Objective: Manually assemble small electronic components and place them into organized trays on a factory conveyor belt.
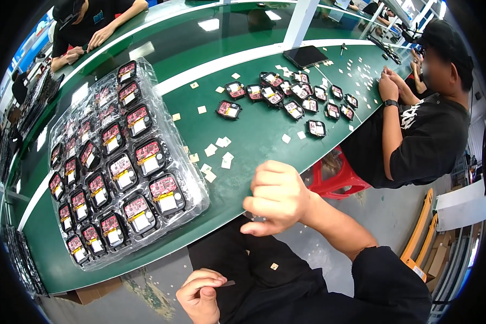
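Note:
My left hand is low in front of my lap, thumb and fingers pinching a small thin greyish strip. Raised by the table's front edge, my right hand has its fingers curled in; whatever may be inside them is hidden. To the left lies a clear plastic tray with rows of black-framed device housings, each showing a red circuit board and a white block with yellow tape. More of these housings sit loose in a cluster farther right on the green table.
Small cream paper squares are scattered over the table. A dark flat panel lies beyond the cluster. At right a co-worker sits on a red stool; another person works across the table. A white post rises at the back.

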`<state>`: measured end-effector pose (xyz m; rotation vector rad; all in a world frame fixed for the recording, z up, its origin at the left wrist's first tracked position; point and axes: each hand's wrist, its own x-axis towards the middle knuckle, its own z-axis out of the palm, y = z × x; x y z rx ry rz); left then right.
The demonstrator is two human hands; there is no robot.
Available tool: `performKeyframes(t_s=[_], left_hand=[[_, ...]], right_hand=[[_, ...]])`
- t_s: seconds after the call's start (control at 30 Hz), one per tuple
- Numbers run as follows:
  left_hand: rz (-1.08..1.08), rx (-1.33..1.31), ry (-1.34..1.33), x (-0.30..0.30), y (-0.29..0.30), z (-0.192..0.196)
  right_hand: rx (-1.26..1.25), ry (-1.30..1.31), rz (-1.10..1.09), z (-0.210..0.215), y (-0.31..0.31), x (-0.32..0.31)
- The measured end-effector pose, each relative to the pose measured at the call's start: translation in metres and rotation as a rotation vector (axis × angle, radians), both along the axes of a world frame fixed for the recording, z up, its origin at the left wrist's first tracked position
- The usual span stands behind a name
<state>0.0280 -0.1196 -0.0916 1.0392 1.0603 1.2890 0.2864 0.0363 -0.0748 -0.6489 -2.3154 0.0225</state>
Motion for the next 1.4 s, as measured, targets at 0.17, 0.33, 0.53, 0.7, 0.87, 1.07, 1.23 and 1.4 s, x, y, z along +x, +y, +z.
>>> performKeyframes(t_s=[0.17,0.33,0.53,0.7,0.87,1.07,1.23,1.4], left_hand=[[-0.005,0.051,-0.025,0.001,0.0,-0.008],[0.005,0.068,-0.02,0.001,0.0,-0.01],[0.022,0.082,-0.019,0.002,-0.001,-0.009],[0.023,0.076,0.0,0.003,0.0,-0.007],[0.024,0.064,-0.008,0.005,0.0,-0.006],[0.038,0.066,-0.008,0.002,-0.002,-0.008],[0.033,0.083,0.003,0.002,-0.001,-0.01],[0.04,0.089,0.017,0.001,-0.002,-0.01]], right_hand=[[0.056,-0.011,-0.165,0.004,0.024,-0.023],[-0.029,-0.053,-0.295,0.008,0.034,-0.025],[-0.31,-0.227,-0.306,0.011,0.026,-0.013],[-0.088,-0.106,-0.344,-0.001,0.041,-0.016],[-0.287,-0.224,-0.297,0.018,0.045,-0.017],[-0.348,-0.243,-0.268,0.018,0.041,-0.016],[-0.087,0.059,0.003,0.001,0.049,-0.02],[-0.293,-0.011,-0.055,0.011,0.045,-0.014]])
